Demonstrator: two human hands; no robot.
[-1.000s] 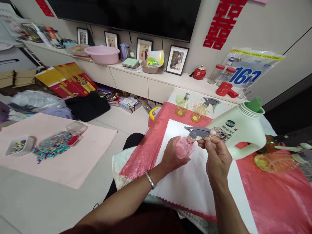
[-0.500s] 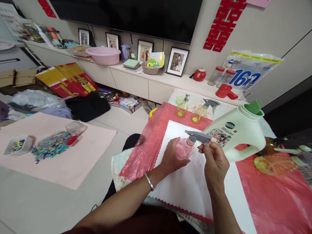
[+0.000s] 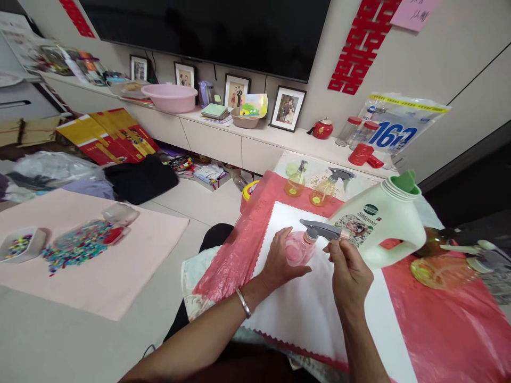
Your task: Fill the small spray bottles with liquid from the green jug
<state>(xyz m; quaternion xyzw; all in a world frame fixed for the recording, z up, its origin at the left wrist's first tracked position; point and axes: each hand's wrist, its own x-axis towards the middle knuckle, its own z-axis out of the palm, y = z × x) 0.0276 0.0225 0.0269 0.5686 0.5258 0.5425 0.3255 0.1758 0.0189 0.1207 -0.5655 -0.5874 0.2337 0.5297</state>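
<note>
My left hand [image 3: 280, 260] wraps around the round body of a small pink spray bottle [image 3: 296, 249] over a white cloth [image 3: 303, 303]. My right hand [image 3: 348, 274] pinches the bottle's grey trigger head [image 3: 321, 230] between thumb and fingers. A large pale green detergent jug [image 3: 379, 221] with a green spout stands tilted just behind my right hand. Two yellow spray bottles [image 3: 296, 181] stand further back on the table.
A red plastic sheet [image 3: 443, 324] covers the table under the cloth. Amber bottles and loose spray heads [image 3: 451, 260] lie at the right. On the floor to the left, a pink mat [image 3: 99, 260] holds coloured beads and a tray. A low cabinet [image 3: 223, 138] runs along the wall.
Both hands and the pink bottle stay together; the view has shifted slightly, and my right hand's fingers have moved a little along the trigger head.
</note>
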